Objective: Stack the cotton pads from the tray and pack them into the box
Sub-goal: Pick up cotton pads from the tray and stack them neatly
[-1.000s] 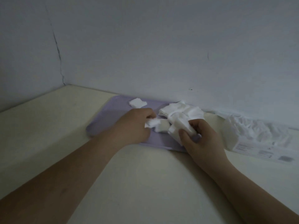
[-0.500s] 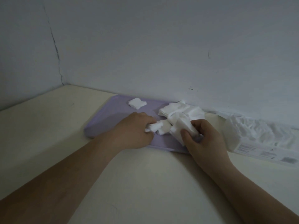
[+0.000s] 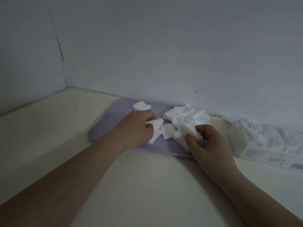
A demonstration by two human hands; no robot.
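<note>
White cotton pads (image 3: 185,113) heaped loose at the far right of a lilac tray (image 3: 105,128). One lone pad (image 3: 141,106) apart at the tray's far edge, a flat pad (image 3: 168,133) between the hands. Left hand (image 3: 134,128) curled, pinching a single pad (image 3: 156,123). Right hand (image 3: 211,145) gripping a small stack of pads (image 3: 188,133) between thumb and fingers. White pack (image 3: 262,140) just right of the tray, on a cream table (image 3: 147,185).

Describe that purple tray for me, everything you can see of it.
The tray is a flat, pale lilac rectangle with rounded corners and a low rim, seemingly plastic. It lies on the cream table close to the wall. Loose white cotton pads lie on it; the left hand and right hand hold pads over it.
</note>
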